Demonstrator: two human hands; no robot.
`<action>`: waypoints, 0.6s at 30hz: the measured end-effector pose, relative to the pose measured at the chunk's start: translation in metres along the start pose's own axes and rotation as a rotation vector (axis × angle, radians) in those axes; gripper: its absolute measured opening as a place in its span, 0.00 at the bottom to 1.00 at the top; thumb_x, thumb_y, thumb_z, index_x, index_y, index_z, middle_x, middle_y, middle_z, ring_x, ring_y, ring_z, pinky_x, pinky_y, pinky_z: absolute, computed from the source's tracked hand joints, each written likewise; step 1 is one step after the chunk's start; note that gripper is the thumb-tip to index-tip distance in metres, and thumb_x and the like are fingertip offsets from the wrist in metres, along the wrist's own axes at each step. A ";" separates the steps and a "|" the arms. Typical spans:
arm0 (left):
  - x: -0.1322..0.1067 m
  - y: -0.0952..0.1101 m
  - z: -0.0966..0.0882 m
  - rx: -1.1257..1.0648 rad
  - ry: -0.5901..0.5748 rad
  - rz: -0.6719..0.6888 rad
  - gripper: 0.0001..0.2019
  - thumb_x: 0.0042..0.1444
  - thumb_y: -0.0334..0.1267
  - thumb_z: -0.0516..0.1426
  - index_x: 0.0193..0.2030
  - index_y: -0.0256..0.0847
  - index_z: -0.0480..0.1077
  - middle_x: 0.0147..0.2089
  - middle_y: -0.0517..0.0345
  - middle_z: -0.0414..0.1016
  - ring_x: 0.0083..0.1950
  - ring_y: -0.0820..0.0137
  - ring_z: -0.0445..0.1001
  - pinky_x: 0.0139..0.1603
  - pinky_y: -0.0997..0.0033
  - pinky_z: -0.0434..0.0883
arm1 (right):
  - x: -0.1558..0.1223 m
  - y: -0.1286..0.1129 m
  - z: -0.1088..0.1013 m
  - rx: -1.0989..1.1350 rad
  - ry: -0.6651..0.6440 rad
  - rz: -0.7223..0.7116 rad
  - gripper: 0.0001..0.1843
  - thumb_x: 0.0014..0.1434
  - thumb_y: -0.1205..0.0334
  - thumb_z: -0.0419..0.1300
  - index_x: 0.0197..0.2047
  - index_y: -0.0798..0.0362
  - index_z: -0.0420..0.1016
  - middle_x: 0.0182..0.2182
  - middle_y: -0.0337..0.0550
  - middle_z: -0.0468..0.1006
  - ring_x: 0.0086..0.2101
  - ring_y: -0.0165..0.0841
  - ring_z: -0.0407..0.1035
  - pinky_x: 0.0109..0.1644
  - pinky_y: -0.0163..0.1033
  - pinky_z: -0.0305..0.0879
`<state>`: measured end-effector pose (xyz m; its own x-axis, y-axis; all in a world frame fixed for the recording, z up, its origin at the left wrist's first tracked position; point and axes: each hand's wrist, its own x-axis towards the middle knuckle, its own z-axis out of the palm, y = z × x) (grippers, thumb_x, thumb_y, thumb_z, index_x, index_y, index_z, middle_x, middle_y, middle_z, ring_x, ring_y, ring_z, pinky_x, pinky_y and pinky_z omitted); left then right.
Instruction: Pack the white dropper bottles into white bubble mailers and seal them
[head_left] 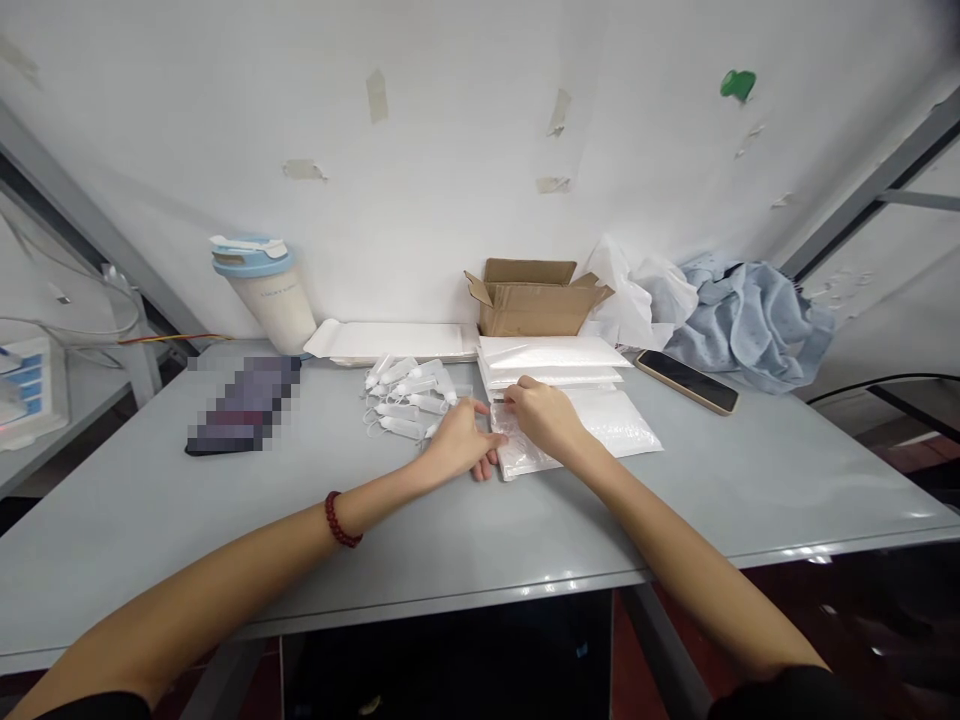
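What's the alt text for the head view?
A person's bare left hand and right hand work at the left end of a flat white bubble-wrap envelope on a glossy grey table. Small translucent plastic tubes lie to the left; an open brown cardboard box stands behind.

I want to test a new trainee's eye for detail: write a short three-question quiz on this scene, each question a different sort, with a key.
1. True or false: the phone lies to the right of the open cardboard box, as the camera sees it.
2. Which arm wears the red beaded bracelet? A: right; B: left; C: neither.
3. Short answer: what does the right hand touch?

Key: 1. True. 2. B. 3. The frontmost white bubble-wrap pouch.
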<state>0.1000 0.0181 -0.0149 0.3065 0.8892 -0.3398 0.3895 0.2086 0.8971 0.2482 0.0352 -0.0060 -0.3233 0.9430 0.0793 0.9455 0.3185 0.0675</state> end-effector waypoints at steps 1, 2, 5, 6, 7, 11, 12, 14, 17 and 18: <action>-0.003 0.000 -0.003 0.039 0.013 0.015 0.22 0.54 0.31 0.58 0.53 0.35 0.55 0.18 0.65 0.72 0.14 0.70 0.69 0.14 0.75 0.64 | 0.001 0.000 0.001 0.001 0.000 0.002 0.13 0.65 0.68 0.48 0.42 0.54 0.73 0.36 0.47 0.73 0.30 0.32 0.70 0.27 0.36 0.49; -0.006 0.001 -0.006 0.076 0.027 0.032 0.19 0.55 0.32 0.57 0.52 0.36 0.56 0.18 0.66 0.72 0.13 0.71 0.67 0.13 0.75 0.63 | 0.001 0.000 0.002 0.001 0.001 0.006 0.12 0.65 0.67 0.48 0.42 0.55 0.73 0.36 0.47 0.73 0.30 0.32 0.70 0.27 0.36 0.49; -0.014 0.008 -0.021 0.184 0.099 0.098 0.10 0.56 0.35 0.54 0.45 0.39 0.62 0.21 0.64 0.72 0.14 0.73 0.66 0.14 0.75 0.62 | 0.002 -0.001 0.003 0.004 0.008 0.017 0.13 0.65 0.68 0.47 0.42 0.55 0.72 0.37 0.48 0.74 0.31 0.33 0.71 0.28 0.37 0.49; -0.015 0.010 -0.029 0.238 0.151 0.138 0.07 0.56 0.36 0.53 0.42 0.39 0.64 0.22 0.63 0.73 0.15 0.73 0.67 0.16 0.75 0.62 | 0.002 -0.002 0.003 0.006 0.012 0.023 0.13 0.65 0.68 0.47 0.42 0.56 0.72 0.37 0.48 0.74 0.31 0.34 0.71 0.28 0.37 0.49; -0.015 0.013 -0.038 0.314 0.222 0.192 0.05 0.55 0.36 0.53 0.37 0.40 0.66 0.23 0.62 0.73 0.17 0.73 0.68 0.18 0.74 0.63 | 0.002 -0.002 0.002 0.007 0.016 0.029 0.13 0.65 0.68 0.47 0.42 0.56 0.72 0.38 0.49 0.74 0.32 0.34 0.71 0.28 0.37 0.49; 0.004 0.021 -0.086 0.639 0.546 0.446 0.06 0.53 0.37 0.53 0.33 0.40 0.71 0.29 0.57 0.76 0.31 0.66 0.73 0.34 0.70 0.66 | -0.001 -0.002 -0.004 0.016 0.040 0.054 0.12 0.65 0.66 0.47 0.42 0.56 0.71 0.40 0.50 0.74 0.32 0.35 0.71 0.28 0.37 0.48; 0.012 0.021 -0.099 0.698 0.569 0.464 0.07 0.52 0.36 0.53 0.33 0.40 0.72 0.30 0.56 0.77 0.33 0.65 0.73 0.36 0.69 0.65 | -0.001 -0.001 -0.006 0.022 0.045 0.057 0.12 0.66 0.66 0.46 0.42 0.55 0.71 0.40 0.49 0.75 0.33 0.35 0.71 0.28 0.37 0.48; 0.029 0.021 -0.125 0.766 0.599 0.465 0.07 0.51 0.36 0.54 0.31 0.40 0.74 0.31 0.54 0.77 0.34 0.64 0.73 0.38 0.69 0.64 | -0.002 -0.001 -0.008 0.035 0.049 0.060 0.12 0.66 0.64 0.47 0.40 0.54 0.71 0.37 0.48 0.76 0.33 0.35 0.71 0.28 0.37 0.47; 0.053 0.022 -0.158 0.813 0.580 0.460 0.06 0.48 0.36 0.57 0.30 0.41 0.76 0.31 0.55 0.77 0.34 0.64 0.73 0.38 0.70 0.64 | -0.003 -0.001 -0.010 0.053 0.036 0.057 0.11 0.65 0.61 0.50 0.37 0.54 0.71 0.31 0.45 0.77 0.31 0.34 0.70 0.27 0.36 0.46; 0.059 0.022 -0.167 0.839 0.532 0.434 0.05 0.46 0.37 0.59 0.30 0.41 0.76 0.31 0.55 0.78 0.35 0.64 0.73 0.37 0.71 0.64 | -0.004 -0.002 -0.009 0.058 0.032 0.057 0.11 0.65 0.60 0.51 0.36 0.54 0.71 0.29 0.45 0.77 0.30 0.34 0.69 0.27 0.36 0.46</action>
<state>-0.0186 0.1436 0.0317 0.2245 0.9247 0.3074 0.8702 -0.3323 0.3637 0.2476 0.0303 0.0029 -0.2693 0.9563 0.1135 0.9627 0.2706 0.0047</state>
